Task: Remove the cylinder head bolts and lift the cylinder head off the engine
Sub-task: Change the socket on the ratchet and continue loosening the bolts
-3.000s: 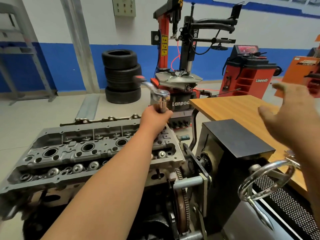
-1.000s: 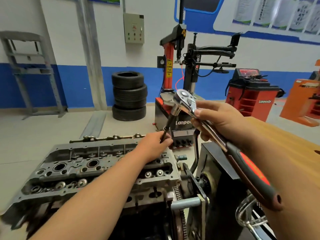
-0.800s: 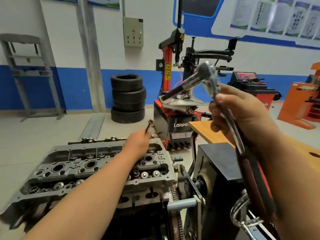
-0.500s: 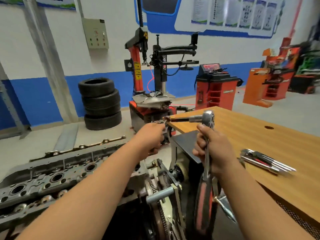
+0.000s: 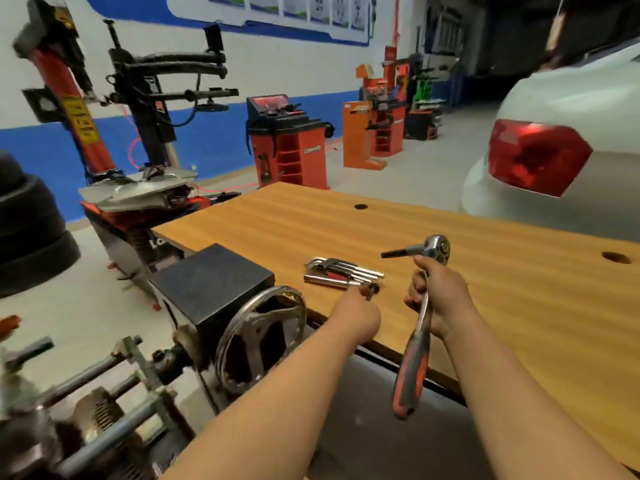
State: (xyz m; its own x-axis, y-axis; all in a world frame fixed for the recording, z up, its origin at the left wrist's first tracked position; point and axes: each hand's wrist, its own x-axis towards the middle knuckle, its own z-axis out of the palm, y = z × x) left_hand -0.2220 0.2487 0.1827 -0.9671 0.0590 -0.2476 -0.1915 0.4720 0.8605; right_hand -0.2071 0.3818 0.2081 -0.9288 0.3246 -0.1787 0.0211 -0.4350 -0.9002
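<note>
My right hand grips a ratchet wrench by its shaft, chrome head and black bit socket up, red-black handle hanging down. My left hand holds a cylinder head bolt over the near edge of the wooden table; only the bolt's head shows past my fingers. The cylinder head is out of frame; only the engine stand's rods and gear show at lower left.
A set of hex keys lies on the table just beyond my left hand. The stand's black box and chrome handwheel sit left of the table. A tyre changer, stacked tyres and a white car surround the area.
I have turned right from the engine to the table. My left hand carried the bolt over to the table edge. The right hand kept the ratchet and brought it above the table.
</note>
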